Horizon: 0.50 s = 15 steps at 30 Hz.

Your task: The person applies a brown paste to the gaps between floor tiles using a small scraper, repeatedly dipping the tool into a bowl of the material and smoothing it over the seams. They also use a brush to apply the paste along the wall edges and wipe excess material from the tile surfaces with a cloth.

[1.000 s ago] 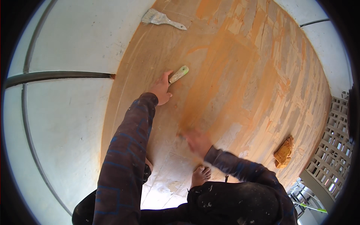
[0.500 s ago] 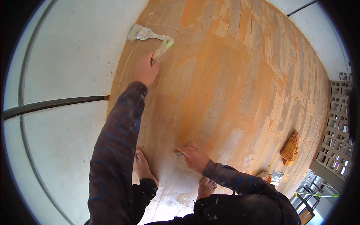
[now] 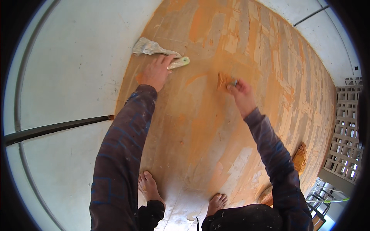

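My left hand [image 3: 154, 73] grips a pale-handled scraper [image 3: 178, 62] against the wooden floor [image 3: 192, 131], which is streaked with orange filler. A wide, paint-crusted brush [image 3: 150, 47] lies just beyond that hand, beside the handle. My right hand [image 3: 243, 98] pinches a putty knife [image 3: 224, 81] smeared with orange filler, held over the middle of the boards to the right of my left hand.
My bare feet [image 3: 148, 186] stand at the bottom. A crumpled mustard cloth [image 3: 300, 158] lies at right, with a partly hidden round object [image 3: 266, 194] below it. White walls [image 3: 69, 77] border the boards; a breeze-block screen [image 3: 343, 131] and metal frames [image 3: 323, 198] are at far right.
My left hand and its scraper have moved up beside the brush. My right hand, earlier low near my feet, has swept up and rightward with the putty knife.
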Each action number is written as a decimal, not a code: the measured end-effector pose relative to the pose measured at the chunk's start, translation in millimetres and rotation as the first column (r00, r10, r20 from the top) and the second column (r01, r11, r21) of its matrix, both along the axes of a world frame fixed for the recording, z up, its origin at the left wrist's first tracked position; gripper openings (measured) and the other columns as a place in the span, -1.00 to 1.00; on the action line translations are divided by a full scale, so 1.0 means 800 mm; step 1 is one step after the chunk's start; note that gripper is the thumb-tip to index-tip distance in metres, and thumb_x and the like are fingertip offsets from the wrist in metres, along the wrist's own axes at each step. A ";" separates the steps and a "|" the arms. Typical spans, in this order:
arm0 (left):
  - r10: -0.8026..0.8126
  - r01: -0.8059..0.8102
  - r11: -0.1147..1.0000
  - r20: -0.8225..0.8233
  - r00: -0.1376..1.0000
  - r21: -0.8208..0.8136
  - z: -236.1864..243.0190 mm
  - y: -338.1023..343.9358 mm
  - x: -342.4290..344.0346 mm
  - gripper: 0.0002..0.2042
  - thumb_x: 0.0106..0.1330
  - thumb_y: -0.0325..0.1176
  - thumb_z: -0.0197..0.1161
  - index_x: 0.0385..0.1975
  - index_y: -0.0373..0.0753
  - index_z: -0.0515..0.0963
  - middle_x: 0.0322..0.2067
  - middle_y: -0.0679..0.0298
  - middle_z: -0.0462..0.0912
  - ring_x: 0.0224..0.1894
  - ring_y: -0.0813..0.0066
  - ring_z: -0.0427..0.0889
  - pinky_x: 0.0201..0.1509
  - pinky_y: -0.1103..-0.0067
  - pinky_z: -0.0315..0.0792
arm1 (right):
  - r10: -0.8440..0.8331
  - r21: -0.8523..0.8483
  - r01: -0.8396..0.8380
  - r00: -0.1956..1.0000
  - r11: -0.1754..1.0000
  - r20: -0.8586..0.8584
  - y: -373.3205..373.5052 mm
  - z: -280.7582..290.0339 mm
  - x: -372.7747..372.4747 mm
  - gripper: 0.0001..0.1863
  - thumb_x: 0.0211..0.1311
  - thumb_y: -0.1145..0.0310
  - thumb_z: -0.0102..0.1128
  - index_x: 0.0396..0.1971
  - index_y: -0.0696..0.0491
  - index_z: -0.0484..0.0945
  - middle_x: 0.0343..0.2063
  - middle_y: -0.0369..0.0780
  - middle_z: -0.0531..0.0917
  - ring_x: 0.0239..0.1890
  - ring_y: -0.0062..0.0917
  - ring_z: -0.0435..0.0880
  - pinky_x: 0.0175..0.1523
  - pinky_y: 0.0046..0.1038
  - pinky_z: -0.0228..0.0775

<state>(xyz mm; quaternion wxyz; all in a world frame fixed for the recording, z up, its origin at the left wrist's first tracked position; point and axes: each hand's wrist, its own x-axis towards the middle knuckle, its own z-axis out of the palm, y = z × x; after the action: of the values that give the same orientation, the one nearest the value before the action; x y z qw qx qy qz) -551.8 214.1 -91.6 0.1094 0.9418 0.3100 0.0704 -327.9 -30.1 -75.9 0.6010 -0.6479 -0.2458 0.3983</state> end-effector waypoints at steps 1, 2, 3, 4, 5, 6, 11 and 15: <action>0.006 -0.008 0.999 -0.028 1.000 -0.052 0.006 0.001 0.009 -0.47 0.35 -0.29 0.32 0.32 -0.03 0.37 0.06 0.13 0.53 0.10 0.05 0.56 0.11 0.20 0.49 | -0.027 0.011 0.027 0.999 1.000 0.036 0.031 -0.005 0.018 -0.80 0.31 0.55 0.20 -0.09 0.23 0.59 -0.22 -0.28 0.75 -0.19 -0.68 0.68 -0.09 -0.59 0.51; 0.016 -0.017 0.999 -0.020 1.000 -0.044 0.009 0.007 0.020 -0.47 0.35 -0.29 0.32 0.32 -0.03 0.37 0.06 0.13 0.53 0.10 0.05 0.56 0.11 0.20 0.49 | -0.076 0.014 0.075 0.994 0.997 0.081 0.065 -0.013 0.034 -0.82 0.29 0.53 0.23 -0.14 0.23 0.60 -0.26 -0.28 0.75 -0.21 -0.69 0.67 -0.13 -0.58 0.50; 0.023 -0.030 0.993 -0.058 0.998 -0.117 0.012 0.014 0.029 -0.48 0.36 -0.26 0.31 0.31 -0.04 0.36 0.05 0.10 0.53 0.08 0.02 0.57 0.10 0.19 0.49 | -0.122 0.011 0.121 0.986 0.993 0.117 0.098 -0.021 0.046 -0.83 0.27 0.50 0.26 -0.18 0.24 0.62 -0.31 -0.28 0.75 -0.23 -0.69 0.67 -0.17 -0.56 0.50; 0.020 -0.038 0.979 -0.091 0.996 -0.201 0.009 0.016 0.038 -0.49 0.37 -0.22 0.29 0.30 -0.06 0.36 0.05 0.07 0.54 0.06 -0.01 0.58 0.09 0.17 0.49 | -0.111 0.054 0.099 0.947 0.994 0.303 0.132 -0.030 0.062 -0.81 0.25 0.47 0.27 -0.18 0.22 0.63 -0.34 -0.24 0.76 -0.27 -0.60 0.70 -0.20 -0.49 0.50; 0.026 -0.045 0.976 -0.094 0.995 -0.212 0.006 0.017 0.041 -0.49 0.37 -0.22 0.29 0.30 -0.06 0.36 0.05 0.07 0.54 0.06 -0.01 0.58 0.09 0.17 0.49 | -0.101 0.092 0.065 0.875 0.994 0.473 0.161 -0.041 0.073 -0.80 0.23 0.44 0.29 -0.18 0.19 0.65 -0.38 -0.20 0.76 -0.31 -0.51 0.73 -0.23 -0.42 0.50; 0.069 -0.087 0.974 -0.092 0.993 -0.210 0.003 0.019 0.031 -0.49 0.37 -0.21 0.29 0.30 -0.06 0.36 0.03 0.06 0.54 0.04 -0.02 0.60 0.06 0.15 0.50 | -0.001 -0.005 0.007 0.740 1.000 0.672 0.189 -0.033 0.063 -0.79 0.27 0.46 0.23 -0.11 0.13 0.66 -0.30 -0.14 0.76 -0.26 -0.39 0.75 -0.14 -0.39 0.53; 0.105 -0.127 0.972 -0.120 0.987 -0.196 0.013 -0.013 -0.002 -0.51 0.38 -0.24 0.26 0.30 -0.05 0.36 -0.03 0.05 0.56 -0.05 -0.07 0.63 -0.04 0.12 0.52 | 0.211 -0.186 -0.116 0.275 0.976 0.938 0.289 -0.026 0.070 -0.66 0.21 0.48 0.17 -0.01 -0.02 0.68 -0.15 -0.02 0.72 -0.09 -0.14 0.71 0.00 -0.20 0.54; 0.196 -0.217 0.967 -0.156 0.968 -0.133 0.002 -0.061 -0.065 -0.53 0.34 -0.36 0.24 0.27 -0.07 0.38 -0.07 0.07 0.57 -0.08 -0.08 0.63 -0.07 0.11 0.52 | 0.341 -0.337 -0.076 0.033 0.938 0.940 0.262 -0.067 0.014 -0.69 0.23 0.39 0.16 -0.03 -0.07 0.68 -0.09 -0.13 0.72 0.06 -0.18 0.63 0.11 -0.17 0.49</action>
<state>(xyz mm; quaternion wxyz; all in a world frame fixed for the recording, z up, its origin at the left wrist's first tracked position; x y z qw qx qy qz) -604.1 165.5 -90.1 0.1490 0.8960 0.4182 -0.0091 -316.9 179.3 -129.6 0.1396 -0.7546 -0.6396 -0.0450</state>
